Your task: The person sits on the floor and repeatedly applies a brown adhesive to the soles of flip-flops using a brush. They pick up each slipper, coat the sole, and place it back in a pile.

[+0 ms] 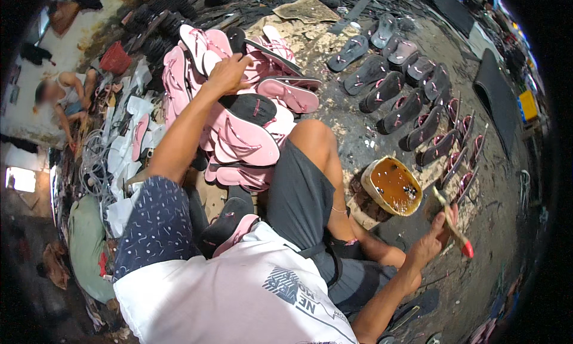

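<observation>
Hands are held well apart. With its arm stretched forward, the left hand (228,75) is laid at the pile of mostly pink sandals (248,138), fingers bent; whether one is gripped cannot be told. By the right hand (431,239), a brush (458,233) is pinched, its red-ended handle slanted down rightward. Near that hand, a tub (375,194) of brown liquid is set. Farther forward, dark sandals (384,92) are ranged in rows.
</observation>
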`<state>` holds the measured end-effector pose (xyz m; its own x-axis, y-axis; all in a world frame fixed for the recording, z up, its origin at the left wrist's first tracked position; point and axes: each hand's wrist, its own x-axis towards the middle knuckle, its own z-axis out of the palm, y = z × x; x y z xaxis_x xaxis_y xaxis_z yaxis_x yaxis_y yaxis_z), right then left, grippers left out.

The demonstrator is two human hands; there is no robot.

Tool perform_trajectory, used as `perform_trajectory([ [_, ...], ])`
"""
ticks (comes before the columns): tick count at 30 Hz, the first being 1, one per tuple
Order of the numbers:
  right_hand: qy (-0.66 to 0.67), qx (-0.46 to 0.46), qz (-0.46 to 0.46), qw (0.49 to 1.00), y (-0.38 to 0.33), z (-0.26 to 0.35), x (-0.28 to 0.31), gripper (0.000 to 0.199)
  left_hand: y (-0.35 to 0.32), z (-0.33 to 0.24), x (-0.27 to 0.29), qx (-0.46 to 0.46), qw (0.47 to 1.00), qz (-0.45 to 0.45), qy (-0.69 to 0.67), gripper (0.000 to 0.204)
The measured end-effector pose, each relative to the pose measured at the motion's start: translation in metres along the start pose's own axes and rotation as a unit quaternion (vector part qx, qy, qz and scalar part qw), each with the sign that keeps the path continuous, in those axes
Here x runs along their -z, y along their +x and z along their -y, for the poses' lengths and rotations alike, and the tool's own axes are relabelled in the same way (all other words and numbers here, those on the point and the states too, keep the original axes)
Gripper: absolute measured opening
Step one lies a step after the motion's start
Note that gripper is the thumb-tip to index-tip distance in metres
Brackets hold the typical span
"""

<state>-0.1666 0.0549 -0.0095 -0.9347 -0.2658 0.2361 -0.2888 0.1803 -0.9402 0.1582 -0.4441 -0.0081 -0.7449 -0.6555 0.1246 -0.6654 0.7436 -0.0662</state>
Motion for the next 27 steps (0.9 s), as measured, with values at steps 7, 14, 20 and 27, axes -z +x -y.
perform_trajectory([
  [7, -0.023, -0.063, 0.032, 0.997, 0.013, -0.033, 0.008, 0.031, 0.009, 0.004, 0.071, -0.033, 0.973, 0.168, 0.158, 0.037],
  [14, -0.232, 0.077, 0.183, 0.952, 0.033, -0.103, -0.046, 0.029, -0.106, -0.021, 0.078, 0.084, 0.864, 0.057, -0.494, 0.070],
  [20, -0.068, 0.139, 0.070, 0.986, 0.046, -0.084, -0.033, 0.025, -0.151, -0.203, 0.021, -0.148, 0.963, 0.025, -0.222, 0.086],
  [27, -0.185, 0.038, 0.028, 0.982, 0.040, -0.100, 0.086, 0.022, -0.082, -0.208, 0.015, -0.096, 0.782, 0.057, -0.614, 0.064],
])
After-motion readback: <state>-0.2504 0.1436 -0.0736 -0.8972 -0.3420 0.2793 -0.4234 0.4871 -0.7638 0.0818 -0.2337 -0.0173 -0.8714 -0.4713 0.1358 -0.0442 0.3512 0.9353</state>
